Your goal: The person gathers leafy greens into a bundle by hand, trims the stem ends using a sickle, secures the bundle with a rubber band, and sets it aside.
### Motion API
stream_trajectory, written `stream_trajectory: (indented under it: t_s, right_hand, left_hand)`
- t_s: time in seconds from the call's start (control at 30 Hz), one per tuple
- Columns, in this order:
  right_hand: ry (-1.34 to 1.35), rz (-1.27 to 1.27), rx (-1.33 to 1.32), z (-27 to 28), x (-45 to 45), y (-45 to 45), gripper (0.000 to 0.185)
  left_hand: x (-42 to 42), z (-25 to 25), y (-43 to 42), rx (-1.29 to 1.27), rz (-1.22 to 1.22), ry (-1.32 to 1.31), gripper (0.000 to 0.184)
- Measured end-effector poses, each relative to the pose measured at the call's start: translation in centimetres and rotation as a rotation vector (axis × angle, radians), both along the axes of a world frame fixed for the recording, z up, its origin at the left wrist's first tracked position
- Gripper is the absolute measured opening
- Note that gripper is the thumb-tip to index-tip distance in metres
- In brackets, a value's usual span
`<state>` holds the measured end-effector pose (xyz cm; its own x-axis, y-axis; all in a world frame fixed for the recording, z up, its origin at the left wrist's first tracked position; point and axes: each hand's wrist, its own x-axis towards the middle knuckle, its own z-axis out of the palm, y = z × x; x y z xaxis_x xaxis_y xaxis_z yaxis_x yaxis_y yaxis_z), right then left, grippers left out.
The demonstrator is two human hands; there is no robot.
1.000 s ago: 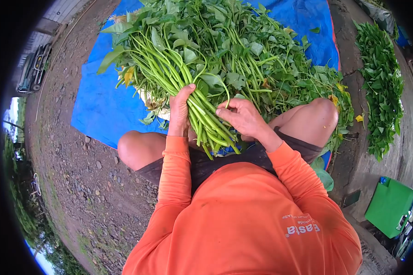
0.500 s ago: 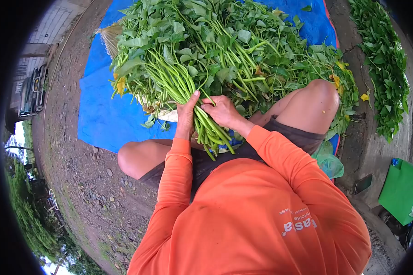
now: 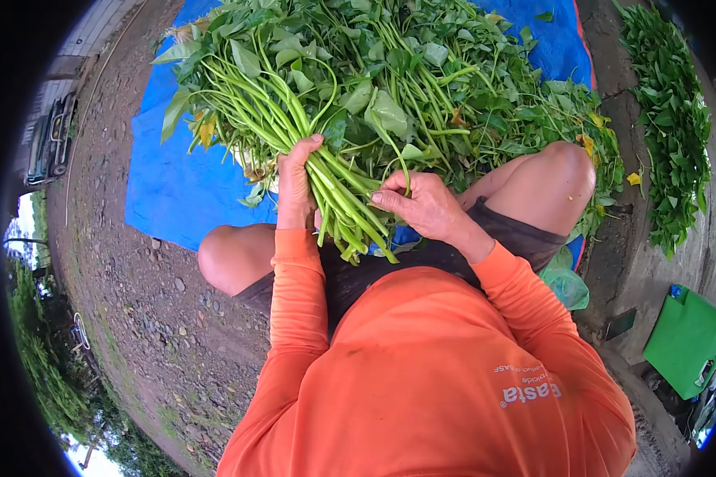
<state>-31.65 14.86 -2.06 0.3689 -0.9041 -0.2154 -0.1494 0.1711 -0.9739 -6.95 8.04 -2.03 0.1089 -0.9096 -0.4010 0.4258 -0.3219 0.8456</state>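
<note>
My left hand (image 3: 296, 176) is wrapped round a thick bundle of long green stems (image 3: 338, 195), whose cut ends point down toward my lap and whose leaves spread up and to the left. Just right of the bundle, my right hand (image 3: 422, 200) pinches a single thin leafy stem (image 3: 402, 155) between thumb and fingers. Beyond both hands lies a large heap of leafy greens (image 3: 469, 87) with some yellow leaves in it.
A blue tarp (image 3: 171, 183) lies under the heap, over stony ground (image 3: 159, 318). At the right are a long row of greens (image 3: 668, 119), a green box (image 3: 686, 342) and a green plastic bag (image 3: 565, 282). My bent knees flank the bundle.
Compared with half a second ago, my right hand has moved right, away from the bundle, with a thin stem in its fingers. My left hand and the bundle have shifted slightly left and up.
</note>
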Motion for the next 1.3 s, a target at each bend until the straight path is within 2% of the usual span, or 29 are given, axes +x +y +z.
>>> stream_trajectory:
  t_s: [0.1,0.2,0.27,0.3,0.37,0.4,0.43,0.5,0.53,0.57,0.6,0.67,0.7,0.73,0.77,0.87,0.97,1.1,1.23,1.3]
  right_hand:
    - [-0.049,0.031,-0.005,0.5,-0.7,0.2,0.025]
    - [-0.113,0.098,0.214,1.9,-2.0,0.1,0.023]
    - [-0.104,0.126,0.244,1.8,-3.6,0.8,0.023]
    - [-0.097,0.139,0.258,1.8,-4.7,1.2,0.022]
    - [-0.186,0.002,0.341,3.8,-7.6,1.5,0.022]
    - [-0.279,-0.115,0.352,4.7,-9.8,0.9,0.024]
    - [-0.248,-0.302,0.373,6.2,-12.0,0.1,0.026]
    - [-0.449,-0.516,0.261,3.9,-19.0,-2.1,0.034]
    - [-0.544,-0.829,0.296,5.9,-20.6,-3.2,0.037]
    - [-0.433,-0.978,0.225,7.0,-20.0,-3.5,0.041]
    - [-0.303,-1.123,0.165,8.1,-19.4,-3.9,0.044]
    - [0.438,-1.112,-0.209,10.1,-14.0,-2.7,0.049]
    - [0.413,-0.887,-0.659,8.5,-12.8,-1.7,0.045]
    - [0.368,-0.576,-0.839,8.2,-10.7,-0.9,0.043]
    - [0.139,-0.339,-0.869,8.5,-7.5,-0.4,0.039]
    - [0.384,-0.196,-0.994,7.2,-2.0,0.6,0.035]
    - [0.437,0.049,-0.657,7.0,-2.7,0.9,0.037]
    - [0.280,-0.226,-0.802,5.2,-2.3,2.8,0.026]
    - [0.300,-0.156,-0.727,5.6,-2.9,4.8,0.029]
    - [0.277,-0.138,-0.693,5.9,-3.0,5.8,0.028]
  left_hand:
    - [0.1,0.0,0.1,-0.020,0.028,-0.006,0.025]
    - [0.2,0.0,0.2,0.014,0.040,0.023,0.028]
    - [1.0,0.1,-0.4,0.046,0.066,0.059,0.031]
    - [1.3,2.0,-0.9,0.054,0.049,0.110,0.035]
    - [2.6,3.9,-1.7,0.013,0.098,0.145,0.040]
    - [3.5,4.4,-2.0,0.005,0.150,0.139,0.041]
    - [4.4,4.7,-2.1,-0.015,0.168,0.120,0.041]
    - [6.0,4.8,-2.0,-0.047,0.108,0.158,0.042]
    - [5.4,5.4,-2.0,-0.063,0.082,0.181,0.043]
    - [5.8,5.3,-2.3,-0.067,0.017,0.200,0.047]
    - [6.0,5.8,-2.1,-0.046,0.055,0.137,0.047]
    - [3.3,6.4,-1.9,-0.011,0.077,0.075,0.049]
    - [0.8,7.4,-1.5,0.011,0.059,0.084,0.050]
    - [-0.9,8.4,-1.0,0.034,0.048,0.080,0.051]
    - [0.3,6.2,-1.7,0.030,0.001,0.054,0.049]
    - [0.7,4.7,-2.3,0.077,-0.145,0.082,0.044]
    - [-1.0,5.8,-2.1,0.069,-0.148,0.059,0.042]
    - [-1.6,7.0,-2.4,0.056,-0.152,0.060,0.039]
    - [-2.4,7.0,-3.3,0.022,0.005,0.034,0.032]
    - [-0.6,5.3,-4.3,0.020,0.042,0.021,0.031]
